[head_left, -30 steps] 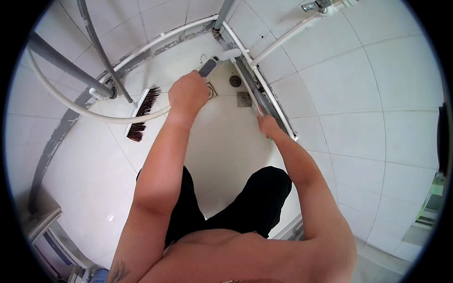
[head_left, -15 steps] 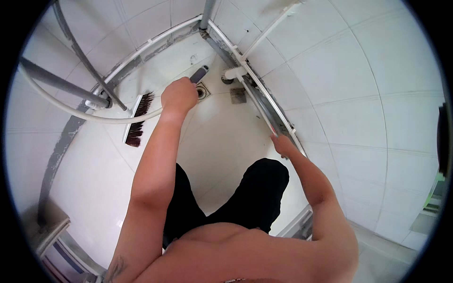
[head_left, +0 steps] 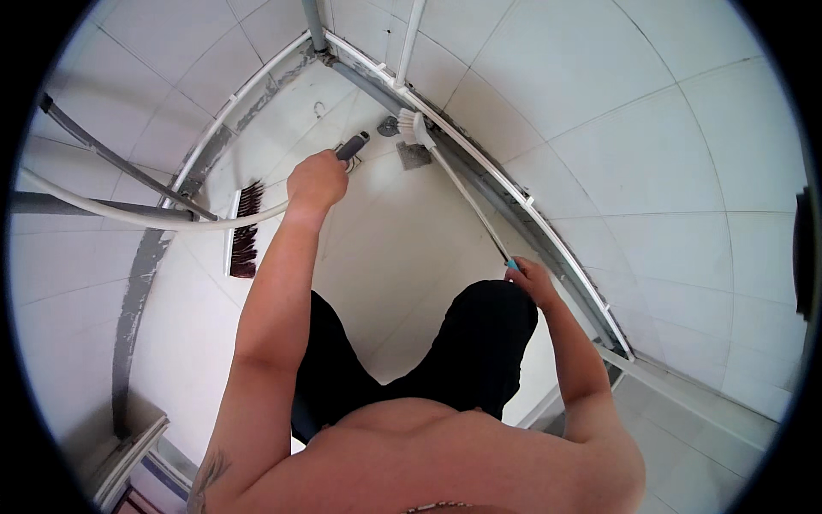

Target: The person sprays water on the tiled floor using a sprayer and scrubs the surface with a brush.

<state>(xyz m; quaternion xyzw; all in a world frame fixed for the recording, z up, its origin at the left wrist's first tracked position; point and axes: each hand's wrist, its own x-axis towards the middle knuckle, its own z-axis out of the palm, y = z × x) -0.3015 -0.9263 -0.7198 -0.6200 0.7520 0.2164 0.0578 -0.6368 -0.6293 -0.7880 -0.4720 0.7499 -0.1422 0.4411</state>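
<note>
My left hand [head_left: 317, 182] is closed around a grey spray nozzle [head_left: 353, 146], whose tip points away toward the far corner. A pale hose [head_left: 120, 212] runs from that hand to the left wall. No water can be made out at the tip. Low at the right, my right hand [head_left: 533, 281] grips the end of a long-handled scrub brush [head_left: 467, 199]. Its white bristled head [head_left: 419, 127] lies beside the pipe along the right wall, bristles turned to the left. Part of a floor drain [head_left: 355, 163] shows beside the nozzle.
A broom head [head_left: 246, 231] with dark bristles rests on the floor at the left. Grey pipes [head_left: 128, 158] cross above it. A square grate [head_left: 414, 155] and a round dark fitting [head_left: 389, 126] sit near the brush head. Along the right wall runs a white pipe [head_left: 528, 201].
The brush head has turned, so its bristles now show toward the left. My right hand has drawn slightly nearer to me. My left hand still holds the nozzle; the view has shifted.
</note>
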